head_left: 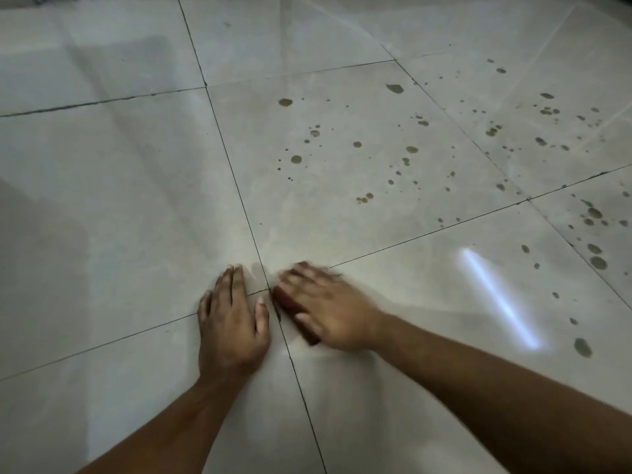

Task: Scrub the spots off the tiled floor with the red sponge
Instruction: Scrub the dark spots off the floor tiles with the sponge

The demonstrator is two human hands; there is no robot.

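My right hand [328,307] presses down on the red sponge [294,311], of which only a dark red edge shows under the palm; the hand is blurred. It sits just right of a grout crossing on the glossy grey tiled floor [119,217]. My left hand [231,319] lies flat on the tile just left of that crossing, fingers together, holding nothing. Several brown spots [359,145] dot the tile beyond my hands, and more spots [547,111] spread to the far right.
Dark grout lines [239,193] cross the floor. A bright streak of reflected light [496,295] lies on the tile right of my right hand. More brown spots [595,258] sit near the right edge.
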